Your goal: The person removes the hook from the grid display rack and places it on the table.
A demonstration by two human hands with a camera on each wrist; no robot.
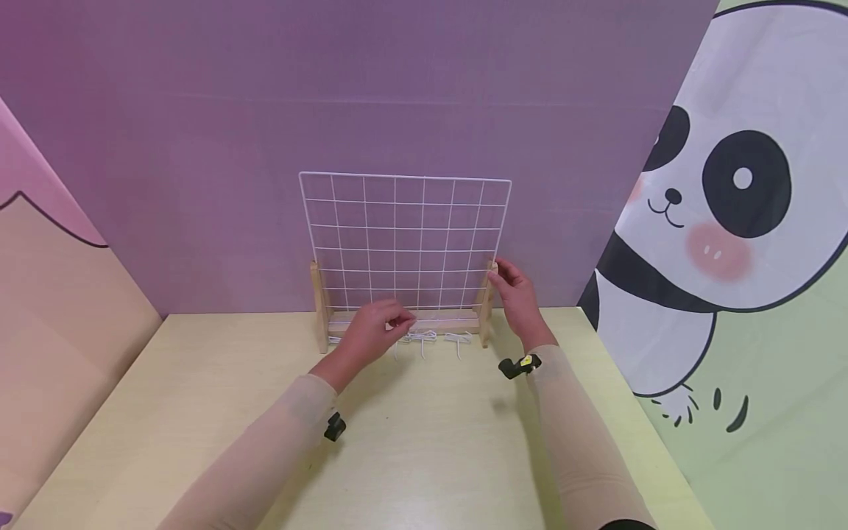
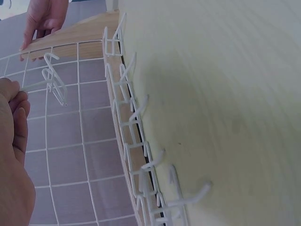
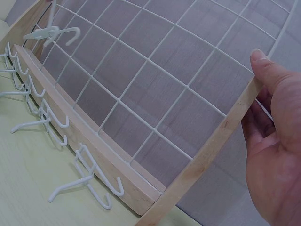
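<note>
A white wire grid panel [image 1: 394, 228] stands upright in a wooden stand [image 1: 444, 324]. My left hand [image 1: 371, 331] is in front of the grid's lower part, pinching the straight prong of a white wire hook [image 2: 40, 84] between thumb and fingers. That hook appears held in front of the mesh; whether it touches the wires I cannot tell. With my right hand [image 1: 520, 298] I grip the top of the stand's right wooden post [image 3: 214, 146], thumb at the front and fingers behind. More white hooks [image 1: 458, 338] lie along the stand's front foot on the table.
The pale wooden table [image 1: 424, 456] runs up to a purple backdrop [image 1: 411, 88]. At the right hangs a panda-printed cloth [image 1: 748, 287], at the left a pink and beige one [image 1: 59, 324]. The stand's left post [image 1: 321, 309] is beside my left forearm.
</note>
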